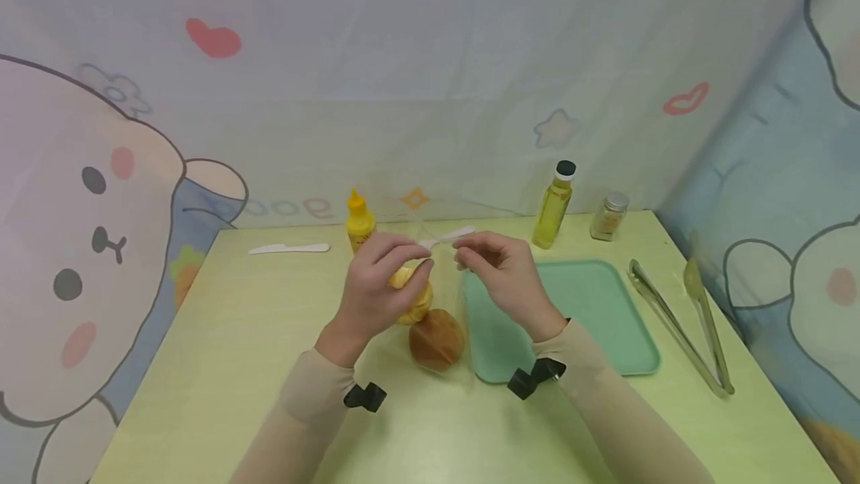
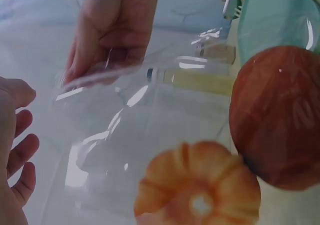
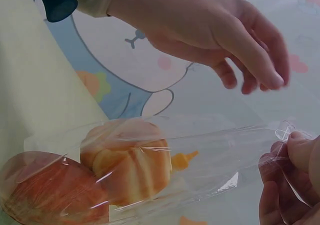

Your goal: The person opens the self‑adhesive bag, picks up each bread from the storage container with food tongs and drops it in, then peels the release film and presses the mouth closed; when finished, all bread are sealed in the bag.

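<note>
A clear plastic bag (image 3: 225, 145) stands upright over the table, with a round brown bun (image 1: 437, 340) and a golden segmented roll (image 2: 200, 175) showing through its lower part. My right hand (image 1: 500, 271) pinches the top edge of the bag between thumb and fingers. Apart from the bag, my left hand (image 1: 386, 282) is raised beside its upper end, fingers loosely bent and holding nothing. In the right wrist view a gap shows between that left hand (image 3: 225, 40) and the film. The yellow squeeze bottle (image 1: 360, 222) stands behind my left hand.
A green tray (image 1: 571, 327) lies under my right forearm, and metal tongs (image 1: 674, 329) lie right of it. An oil bottle (image 1: 553, 208) and a small jar (image 1: 610, 216) stand at the back right. A white plastic knife (image 1: 289, 249) lies at the back left.
</note>
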The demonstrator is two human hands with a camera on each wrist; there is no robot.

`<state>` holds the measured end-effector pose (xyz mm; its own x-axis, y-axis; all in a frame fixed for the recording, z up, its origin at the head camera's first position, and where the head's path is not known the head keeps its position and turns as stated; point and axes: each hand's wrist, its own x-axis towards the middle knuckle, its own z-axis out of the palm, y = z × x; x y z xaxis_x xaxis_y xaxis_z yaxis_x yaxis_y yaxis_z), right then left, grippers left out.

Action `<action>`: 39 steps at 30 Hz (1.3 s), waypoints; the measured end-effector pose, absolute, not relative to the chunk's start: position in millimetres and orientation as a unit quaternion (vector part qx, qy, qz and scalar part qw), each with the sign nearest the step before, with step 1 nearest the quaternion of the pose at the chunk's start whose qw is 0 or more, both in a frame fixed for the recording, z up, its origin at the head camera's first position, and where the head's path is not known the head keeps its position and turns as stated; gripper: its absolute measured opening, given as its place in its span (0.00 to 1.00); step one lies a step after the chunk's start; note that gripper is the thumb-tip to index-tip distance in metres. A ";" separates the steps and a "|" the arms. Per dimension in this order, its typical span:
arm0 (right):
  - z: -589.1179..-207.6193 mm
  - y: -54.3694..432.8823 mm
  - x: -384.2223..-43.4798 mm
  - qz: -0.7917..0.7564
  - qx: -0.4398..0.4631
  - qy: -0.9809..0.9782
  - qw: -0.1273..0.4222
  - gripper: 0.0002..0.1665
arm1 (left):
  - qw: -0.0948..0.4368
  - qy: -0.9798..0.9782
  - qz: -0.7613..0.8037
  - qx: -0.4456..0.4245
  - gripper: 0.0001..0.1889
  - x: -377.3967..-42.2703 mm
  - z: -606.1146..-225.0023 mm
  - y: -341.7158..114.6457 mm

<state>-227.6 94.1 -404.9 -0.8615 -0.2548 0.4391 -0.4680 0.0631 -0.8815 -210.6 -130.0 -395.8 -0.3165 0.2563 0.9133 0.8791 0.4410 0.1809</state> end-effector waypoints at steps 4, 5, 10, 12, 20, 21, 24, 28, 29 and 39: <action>-405.1 93.9 -228.8 0.629 0.260 -0.727 0.092 0.10 | 0.422 -0.746 -0.325 -0.399 0.09 -212.9 -390.4 -109.8; -404.9 93.7 -228.7 0.626 0.262 -0.728 0.095 0.10 | 0.419 -0.751 -0.322 -0.396 0.11 -213.8 -389.6 -105.9; -403.2 92.3 -226.9 0.595 0.277 -0.745 0.118 0.12 | 0.423 -0.766 -0.311 -0.370 0.17 -218.8 -389.1 -93.8; -402.0 91.9 -225.8 0.571 0.285 -0.758 0.135 0.12 | 0.429 -0.770 -0.307 -0.360 0.15 -219.4 -388.9 -92.1; -399.1 92.2 -223.1 0.484 0.317 -0.792 0.196 0.12 | 0.453 -0.780 -0.257 -0.346 0.09 -218.8 -384.7 -89.7; -399.3 92.2 -222.8 0.475 0.322 -0.794 0.201 0.12 | 0.460 -0.781 -0.244 -0.346 0.07 -219.0 -384.7 -89.6; -400.2 92.4 -222.1 0.452 0.337 -0.798 0.214 0.11 | 0.477 -0.781 -0.208 -0.345 0.04 -219.6 -385.6 -89.3; -401.1 92.8 -222.2 0.440 0.355 -0.793 0.228 0.09 | 0.490 -0.784 -0.182 -0.335 0.03 -221.1 -388.1 -88.5; -401.2 92.9 -222.5 0.439 0.359 -0.791 0.232 0.09 | 0.492 -0.785 -0.178 -0.332 0.02 -221.6 -388.7 -88.4; -403.0 92.3 -226.9 0.440 0.394 -0.769 0.242 0.09 | 0.476 -0.794 -0.180 -0.331 0.04 -227.6 -390.0 -90.3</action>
<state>-226.9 92.3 -403.0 -0.5714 -0.3936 0.7201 -0.8203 0.3015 -0.4861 -227.6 -90.3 -390.0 -0.3271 0.3552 0.8757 0.6981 0.7154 -0.0294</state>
